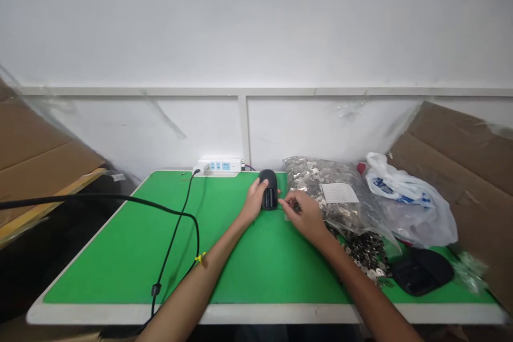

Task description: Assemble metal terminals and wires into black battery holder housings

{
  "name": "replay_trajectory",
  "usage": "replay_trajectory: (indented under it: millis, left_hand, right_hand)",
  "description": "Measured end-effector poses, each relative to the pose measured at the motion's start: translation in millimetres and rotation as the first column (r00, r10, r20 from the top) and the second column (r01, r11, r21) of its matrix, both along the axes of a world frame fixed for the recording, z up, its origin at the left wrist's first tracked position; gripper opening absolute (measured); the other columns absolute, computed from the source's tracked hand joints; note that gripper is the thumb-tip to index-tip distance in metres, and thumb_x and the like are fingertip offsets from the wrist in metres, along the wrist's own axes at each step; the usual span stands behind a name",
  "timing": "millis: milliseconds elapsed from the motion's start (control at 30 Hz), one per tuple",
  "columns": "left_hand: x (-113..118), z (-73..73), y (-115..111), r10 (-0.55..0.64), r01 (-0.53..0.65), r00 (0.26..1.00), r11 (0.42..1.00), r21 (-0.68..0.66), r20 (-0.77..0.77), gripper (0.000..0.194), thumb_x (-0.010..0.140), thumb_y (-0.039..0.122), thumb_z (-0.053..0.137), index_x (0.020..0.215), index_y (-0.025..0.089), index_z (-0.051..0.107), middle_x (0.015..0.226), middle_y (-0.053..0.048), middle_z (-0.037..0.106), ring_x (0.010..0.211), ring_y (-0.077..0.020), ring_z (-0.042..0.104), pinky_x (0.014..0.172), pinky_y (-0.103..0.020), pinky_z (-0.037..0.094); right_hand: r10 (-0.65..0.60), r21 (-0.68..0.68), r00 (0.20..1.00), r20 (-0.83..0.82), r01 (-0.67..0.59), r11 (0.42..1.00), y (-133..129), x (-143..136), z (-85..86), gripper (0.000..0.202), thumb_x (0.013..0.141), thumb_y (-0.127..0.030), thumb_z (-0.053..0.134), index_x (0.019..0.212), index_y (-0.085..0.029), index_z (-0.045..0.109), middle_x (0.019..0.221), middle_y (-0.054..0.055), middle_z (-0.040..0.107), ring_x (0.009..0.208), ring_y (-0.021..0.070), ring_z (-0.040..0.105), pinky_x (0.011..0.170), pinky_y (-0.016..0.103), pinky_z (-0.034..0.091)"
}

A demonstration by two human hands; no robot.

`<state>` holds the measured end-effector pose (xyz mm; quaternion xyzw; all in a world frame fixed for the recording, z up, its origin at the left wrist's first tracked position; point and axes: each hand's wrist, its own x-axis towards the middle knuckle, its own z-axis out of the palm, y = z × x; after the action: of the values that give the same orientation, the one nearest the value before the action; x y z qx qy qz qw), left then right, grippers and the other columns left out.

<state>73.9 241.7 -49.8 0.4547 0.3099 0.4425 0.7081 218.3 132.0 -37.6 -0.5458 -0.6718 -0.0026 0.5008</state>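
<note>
My left hand (254, 199) grips a black plastic housing (269, 176) with a rounded top and a slotted recess in its lower half, held over the green mat. Close to the housing's lower right edge is my right hand (303, 212), its fingers closed around several small dark metal pieces (294, 204) whose exact kind I cannot make out. A heap of small metal parts (366, 254) lies on the mat beneath and beyond my right forearm. To the right of that heap rests a second black housing (423, 271), similar in shape.
A clear bag of metal parts (320, 173) with a white label stands behind my right hand, beside a white plastic bag (420, 214). A power strip (224, 165) sits at the back edge. Black cables (176, 235) cross the left side. Cardboard (460, 165) rises at right.
</note>
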Motion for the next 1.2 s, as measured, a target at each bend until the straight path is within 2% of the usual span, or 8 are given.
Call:
replay_trajectory:
  millis: [167,300,533,633,800,1000,1200]
  left_hand:
    - [2,4.4,0,0.008,-0.006,0.999,0.999,0.033,-0.035,0.065,0.068,0.065,0.085,0.106,0.017,0.062,0.075,-0.005,0.077,0.067,-0.0240,0.076,0.059,-0.029,0.057]
    - [2,5.5,-1,0.017,-0.015,0.999,0.999,0.042,-0.038,0.063,0.069,0.063,0.086,0.106,0.017,0.065,0.079,-0.006,0.078,0.075,-0.0255,0.078,0.065,-0.030,0.059]
    - [4,3.9,-4,0.053,-0.052,0.999,0.998,0.042,-0.015,0.064,0.064,0.064,0.091,0.101,0.016,0.072,0.090,-0.007,0.079,0.086,-0.0259,0.076,0.076,-0.031,0.059]
    - [4,-0.8,-3,0.048,-0.048,0.999,0.998,0.030,-0.003,0.065,0.066,0.065,0.091,0.104,0.015,0.073,0.097,-0.008,0.080,0.092,-0.0248,0.075,0.082,-0.030,0.057]
    - [3,-9.3,1,0.030,-0.030,0.999,1.000,-0.004,0.031,0.060,0.072,0.058,0.090,0.110,0.015,0.074,0.112,-0.011,0.080,0.108,-0.0265,0.073,0.095,-0.031,0.055]
    - [5,-11.5,6,0.019,-0.016,0.993,1.000,-0.023,0.117,0.060,0.069,0.058,0.090,0.107,0.015,0.074,0.105,-0.009,0.080,0.109,-0.0291,0.074,0.097,-0.036,0.055]
    - [1,-9.5,9,0.019,-0.010,0.984,0.999,-0.047,0.176,0.061,0.069,0.061,0.087,0.104,0.015,0.068,0.090,-0.005,0.078,0.092,-0.0265,0.076,0.083,-0.034,0.060]
  right_hand:
    - [0.034,-0.005,0.994,0.106,-0.034,0.999,3,2,-2.2,0.019,0.104,-0.033,0.058,0.090,-0.023,0.064,0.079,0.003,0.070,0.070,0.0180,0.066,0.069,0.029,0.053]
    - [0.054,-0.020,0.990,0.129,-0.051,0.998,3,2,-6.2,0.016,0.104,-0.032,0.059,0.092,-0.023,0.066,0.084,0.004,0.073,0.076,0.0197,0.069,0.072,0.031,0.055]
    - [0.080,0.028,0.995,0.056,-0.082,0.996,3,1,-5.5,0.013,0.101,-0.029,0.058,0.108,-0.022,0.067,0.097,0.008,0.079,0.083,0.0211,0.075,0.080,0.034,0.061]
    - [0.060,0.026,0.998,0.036,-0.061,0.998,3,1,-4.5,0.014,0.101,-0.026,0.056,0.108,-0.022,0.068,0.098,0.008,0.080,0.084,0.0214,0.077,0.081,0.035,0.063]
    - [0.035,0.013,0.999,-0.017,-0.034,0.999,4,2,-3.6,0.022,0.101,-0.027,0.058,0.119,-0.022,0.069,0.111,0.010,0.082,0.098,0.0231,0.080,0.090,0.038,0.064]
    - [0.008,-0.012,0.999,-0.045,-0.008,1.000,16,-4,2.0,0.016,0.098,-0.026,0.058,0.101,-0.024,0.074,0.107,0.009,0.082,0.100,0.0252,0.077,0.093,0.042,0.062]
    - [-0.025,-0.003,0.991,-0.131,0.025,1.000,28,-13,8.2,0.009,0.093,-0.024,0.058,0.092,-0.023,0.067,0.091,0.005,0.074,0.082,0.0205,0.071,0.076,0.034,0.061]
